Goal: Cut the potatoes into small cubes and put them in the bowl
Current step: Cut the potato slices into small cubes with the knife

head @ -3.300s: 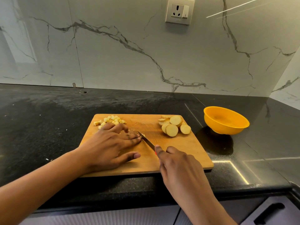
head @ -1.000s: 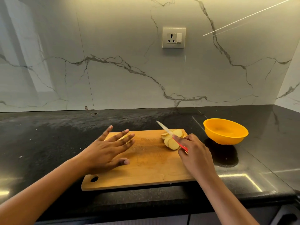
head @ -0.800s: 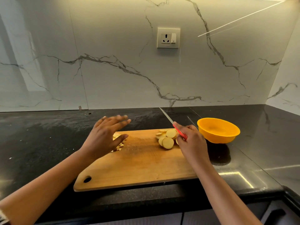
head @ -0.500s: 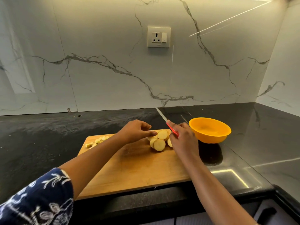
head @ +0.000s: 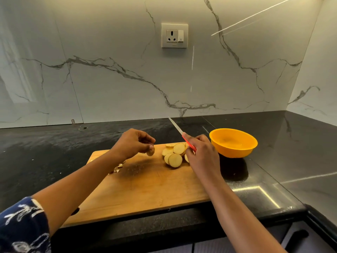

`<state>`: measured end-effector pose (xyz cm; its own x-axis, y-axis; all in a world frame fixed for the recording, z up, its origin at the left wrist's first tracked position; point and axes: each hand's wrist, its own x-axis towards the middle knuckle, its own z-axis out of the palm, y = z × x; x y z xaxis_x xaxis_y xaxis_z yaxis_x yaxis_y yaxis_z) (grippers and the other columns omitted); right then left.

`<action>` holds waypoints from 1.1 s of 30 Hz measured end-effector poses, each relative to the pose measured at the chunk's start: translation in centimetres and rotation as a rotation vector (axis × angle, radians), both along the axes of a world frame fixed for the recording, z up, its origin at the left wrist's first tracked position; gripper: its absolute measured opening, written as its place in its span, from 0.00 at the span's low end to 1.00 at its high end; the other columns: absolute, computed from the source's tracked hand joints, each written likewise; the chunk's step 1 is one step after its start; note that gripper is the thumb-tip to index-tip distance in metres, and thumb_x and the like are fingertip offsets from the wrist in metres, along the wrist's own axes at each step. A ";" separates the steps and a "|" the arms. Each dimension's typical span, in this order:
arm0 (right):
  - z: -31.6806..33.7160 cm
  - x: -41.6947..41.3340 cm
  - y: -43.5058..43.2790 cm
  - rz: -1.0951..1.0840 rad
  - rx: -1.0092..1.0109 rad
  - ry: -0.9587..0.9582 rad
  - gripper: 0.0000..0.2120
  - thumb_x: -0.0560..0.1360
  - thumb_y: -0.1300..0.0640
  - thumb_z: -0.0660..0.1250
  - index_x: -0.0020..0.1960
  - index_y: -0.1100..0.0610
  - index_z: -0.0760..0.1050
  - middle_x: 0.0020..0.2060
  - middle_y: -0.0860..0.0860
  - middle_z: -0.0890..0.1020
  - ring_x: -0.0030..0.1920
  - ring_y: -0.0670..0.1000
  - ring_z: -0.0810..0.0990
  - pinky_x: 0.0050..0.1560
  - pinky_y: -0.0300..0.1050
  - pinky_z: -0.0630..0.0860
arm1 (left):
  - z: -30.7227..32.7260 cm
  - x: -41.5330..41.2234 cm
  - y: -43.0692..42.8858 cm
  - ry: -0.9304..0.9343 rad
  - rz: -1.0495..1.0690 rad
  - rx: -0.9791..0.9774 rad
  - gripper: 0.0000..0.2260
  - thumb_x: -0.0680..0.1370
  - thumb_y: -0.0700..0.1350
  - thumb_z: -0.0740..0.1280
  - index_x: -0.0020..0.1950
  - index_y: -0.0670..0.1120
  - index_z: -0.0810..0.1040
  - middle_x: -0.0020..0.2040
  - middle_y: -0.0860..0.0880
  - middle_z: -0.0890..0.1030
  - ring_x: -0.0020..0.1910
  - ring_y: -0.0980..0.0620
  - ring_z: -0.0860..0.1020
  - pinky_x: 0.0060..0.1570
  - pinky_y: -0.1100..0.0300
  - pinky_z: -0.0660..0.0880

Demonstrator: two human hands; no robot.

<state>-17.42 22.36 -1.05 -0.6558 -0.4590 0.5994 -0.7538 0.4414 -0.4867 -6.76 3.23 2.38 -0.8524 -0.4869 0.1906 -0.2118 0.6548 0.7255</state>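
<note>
Now the left hand [head: 133, 143] has drawn one slice [head: 151, 152], pinched in its fingertips, from the pile [head: 174, 159] toward the middle of the board [head: 145, 189], while the right hand [head: 202, 154] grips the raised knife [head: 182, 133], so dicing likely resumes; the bowl [head: 235, 150] looks empty.

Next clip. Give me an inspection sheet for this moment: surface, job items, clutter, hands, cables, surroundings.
Surface: black countertop, with a wooden cutting board at its front edge.
Job's things: potato slices piled on the board's far right; cubes near its left edge, partly behind the forearm; orange bowl right of the board, no cubes seen inside.
Clutter: pale specks on the counter.
Hands: left hand pinches a potato piece; right hand grips the knife, blade pointing up and away.
Cables: nothing seen.
Surroundings: marble wall; socket, nothing plugged in.
</note>
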 end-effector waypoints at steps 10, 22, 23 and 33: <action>0.1 1.0 0.2 -0.003 0.057 0.014 0.23 0.77 0.57 0.65 0.71 0.45 0.67 0.47 0.45 0.70 0.44 0.42 0.69 0.34 0.27 0.62 | -1.6 6.7 1.0 0.065 -0.134 0.014 0.10 0.72 0.39 0.72 0.48 0.53 0.81 0.43 0.55 0.84 0.46 0.59 0.81 0.46 0.71 0.75; 0.6 8.3 3.4 0.196 0.182 -0.101 0.19 0.79 0.52 0.61 0.70 0.43 0.68 0.53 0.43 0.79 0.44 0.40 0.72 0.36 0.28 0.65 | -2.9 10.6 -1.4 0.040 -0.401 -0.546 0.19 0.76 0.62 0.60 0.63 0.57 0.76 0.62 0.61 0.77 0.63 0.67 0.71 0.60 0.68 0.71; 0.6 9.2 3.6 0.212 0.201 -0.073 0.20 0.79 0.51 0.60 0.71 0.44 0.67 0.54 0.42 0.79 0.44 0.40 0.72 0.36 0.28 0.65 | -3.0 10.6 -1.3 -0.001 -0.440 -0.607 0.20 0.77 0.63 0.58 0.66 0.57 0.73 0.64 0.62 0.75 0.65 0.67 0.69 0.63 0.67 0.70; -0.8 12.7 3.5 0.189 0.278 0.121 0.20 0.72 0.54 0.70 0.63 0.49 0.76 0.35 0.42 0.73 0.28 0.45 0.70 0.26 0.29 0.56 | -3.7 10.8 -1.2 -0.010 -0.497 -0.851 0.21 0.81 0.63 0.50 0.70 0.57 0.66 0.67 0.61 0.71 0.66 0.62 0.70 0.58 0.56 0.76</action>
